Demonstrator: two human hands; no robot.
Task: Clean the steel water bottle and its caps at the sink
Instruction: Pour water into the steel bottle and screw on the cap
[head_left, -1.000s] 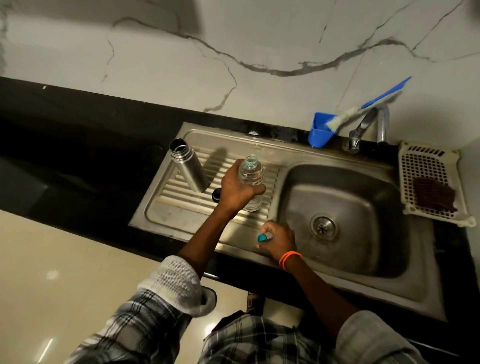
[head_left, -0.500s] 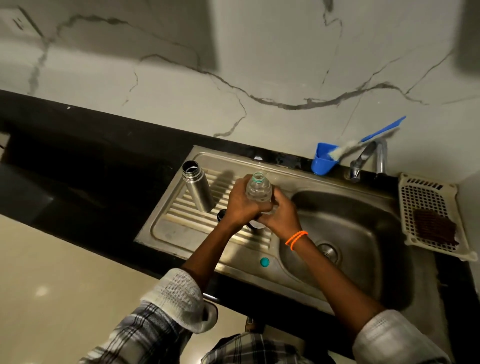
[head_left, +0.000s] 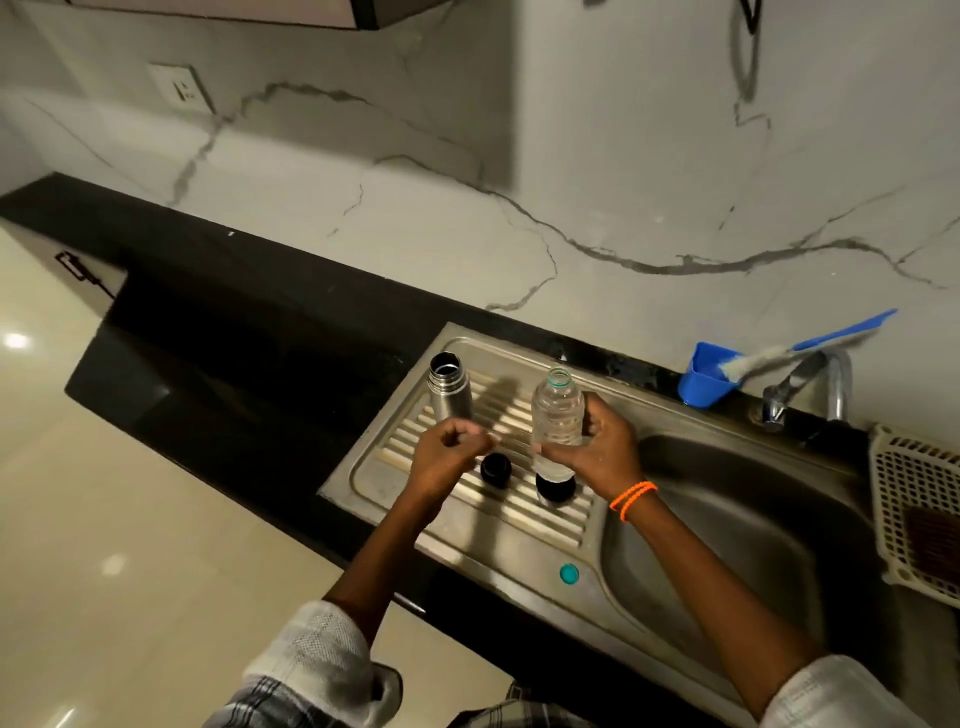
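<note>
An open steel water bottle (head_left: 448, 387) stands upright at the back left of the sink's ribbed drainboard (head_left: 540, 512). Two black caps lie on the ribs: one cap (head_left: 496, 469) just right of my left hand, a second cap (head_left: 556, 487) under the clear plastic bottle (head_left: 557, 410). My right hand (head_left: 597, 449) grips that uncapped plastic bottle upright. My left hand (head_left: 449, 457) hovers in front of the steel bottle with its fingers curled, holding nothing. A small teal cap (head_left: 569, 573) lies on the sink's front rim.
The sink basin (head_left: 727, 530) lies to the right, with a tap (head_left: 810, 384) behind it. A blue cup (head_left: 704, 379) holds a blue-handled brush (head_left: 810, 345). A white perforated basket (head_left: 914, 499) with a brown scrubber sits at far right. Black countertop (head_left: 249, 332) stretches left.
My left hand has let go of the plastic bottle and moved left toward the steel bottle. My right hand now holds the plastic bottle alone. The teal cap lies on the rim.
</note>
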